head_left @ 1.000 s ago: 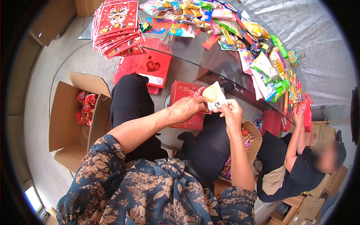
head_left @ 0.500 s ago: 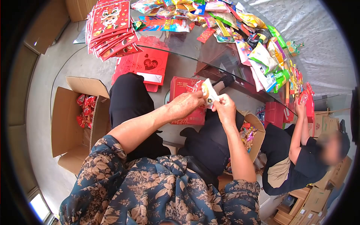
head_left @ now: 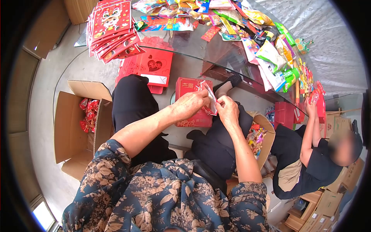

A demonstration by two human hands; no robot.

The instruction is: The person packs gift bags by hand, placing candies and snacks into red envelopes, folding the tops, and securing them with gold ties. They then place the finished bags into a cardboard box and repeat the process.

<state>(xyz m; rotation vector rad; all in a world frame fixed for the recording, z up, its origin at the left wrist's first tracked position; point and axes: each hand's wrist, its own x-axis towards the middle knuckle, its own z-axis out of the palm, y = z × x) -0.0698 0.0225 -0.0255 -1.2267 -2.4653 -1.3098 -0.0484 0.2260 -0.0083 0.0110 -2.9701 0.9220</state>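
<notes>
Over my lap, a small packet (head_left: pixel 211 101) is pinched between both hands; its white side and a red edge show. My left hand (head_left: pixel 192 103) has fingers closed on its upper left part. At its lower right edge, the fingertips of my right hand (head_left: pixel 228 111) grip it. Just below the hands, a red gift box (head_left: pixel 188 86) with gold print lies between my legs, partly covered by my left hand and the packet.
A glass table (head_left: pixel 185 43) holds stacked red cartoon bags (head_left: pixel 112 29) and many snack packets (head_left: pixel 270 58). Open cartons stand left (head_left: pixel 67 127) and right (head_left: pixel 266 149), with wrapped sweets inside. A red heart-print box (head_left: pixel 154 63) lies under the table edge. A co-worker (head_left: pixel 317 166) handles red packaging at right.
The packet has turned so its printed yellow-and-white face no longer shows and its white side does. My hands stay on it, shifted slightly. The co-worker's hands moved a little.
</notes>
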